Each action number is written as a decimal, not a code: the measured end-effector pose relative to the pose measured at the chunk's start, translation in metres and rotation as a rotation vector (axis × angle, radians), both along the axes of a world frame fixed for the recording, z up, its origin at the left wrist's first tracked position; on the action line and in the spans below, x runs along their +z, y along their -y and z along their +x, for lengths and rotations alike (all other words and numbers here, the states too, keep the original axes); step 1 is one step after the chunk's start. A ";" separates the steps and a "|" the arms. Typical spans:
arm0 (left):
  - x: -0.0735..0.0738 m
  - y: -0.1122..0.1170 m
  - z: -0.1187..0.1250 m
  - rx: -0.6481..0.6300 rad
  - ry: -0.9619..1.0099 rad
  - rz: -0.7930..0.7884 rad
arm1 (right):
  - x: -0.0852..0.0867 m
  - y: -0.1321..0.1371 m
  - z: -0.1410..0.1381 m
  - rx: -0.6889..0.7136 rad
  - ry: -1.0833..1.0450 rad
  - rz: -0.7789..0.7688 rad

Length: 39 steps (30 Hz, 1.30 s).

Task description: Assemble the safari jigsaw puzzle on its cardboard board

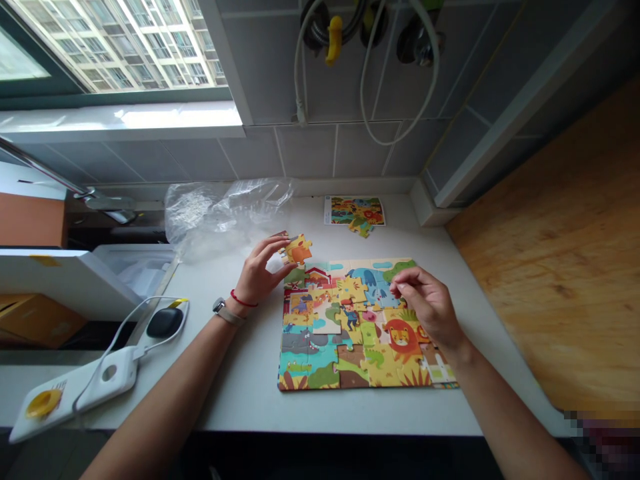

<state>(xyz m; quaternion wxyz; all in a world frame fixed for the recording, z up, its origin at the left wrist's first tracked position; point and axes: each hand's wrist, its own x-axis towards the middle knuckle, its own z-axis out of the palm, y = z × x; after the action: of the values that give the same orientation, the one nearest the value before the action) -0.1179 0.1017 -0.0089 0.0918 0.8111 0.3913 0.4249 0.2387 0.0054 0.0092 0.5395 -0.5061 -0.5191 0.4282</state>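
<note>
The left hand pinches a puzzle piece by the upper-left corner of the puzzle, centre frame, while the right hand curls its fingers over the right side, contents impossible to tell, and a white bin at left holds whitish plastic.

A thin, bright red cord bracelet circles the left wrist, close to the left hand. Just behind it, toward the elbow, sits a small wristwatch — silver-toned case, dark face, plain pale grey-beige strap — its dial too small to read. Both slender forearms are bare, as are the right wrist and right hand.
</note>
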 end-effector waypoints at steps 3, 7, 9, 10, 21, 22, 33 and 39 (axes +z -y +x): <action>0.003 0.004 0.007 -0.042 -0.001 0.024 | -0.002 -0.001 0.000 -0.010 0.029 -0.002; 0.009 0.016 0.021 -0.114 0.011 0.033 | -0.002 -0.001 -0.003 0.002 0.048 0.007; 0.011 0.025 0.029 -0.170 0.016 0.023 | -0.001 -0.001 -0.006 0.042 0.079 0.010; 0.011 0.029 0.033 -0.204 0.016 0.014 | 0.000 -0.002 -0.008 0.064 0.109 0.007; 0.009 0.049 0.047 -0.498 -0.056 -0.060 | 0.010 -0.011 -0.046 0.371 0.212 -0.212; 0.008 0.049 0.046 -0.491 -0.050 -0.065 | 0.008 -0.009 -0.046 0.386 0.192 -0.219; 0.008 0.036 0.036 -0.452 -0.156 -0.152 | -0.002 -0.003 -0.032 0.288 -0.041 -0.277; 0.002 0.034 0.028 -0.509 -0.311 -0.242 | -0.003 -0.006 -0.031 0.174 0.016 -0.187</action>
<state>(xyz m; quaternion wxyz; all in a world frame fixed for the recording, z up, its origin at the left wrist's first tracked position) -0.0904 0.0676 -0.0069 0.2299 0.9214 0.2328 0.2097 0.2077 0.0118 0.0061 0.4465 -0.5107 -0.5232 0.5158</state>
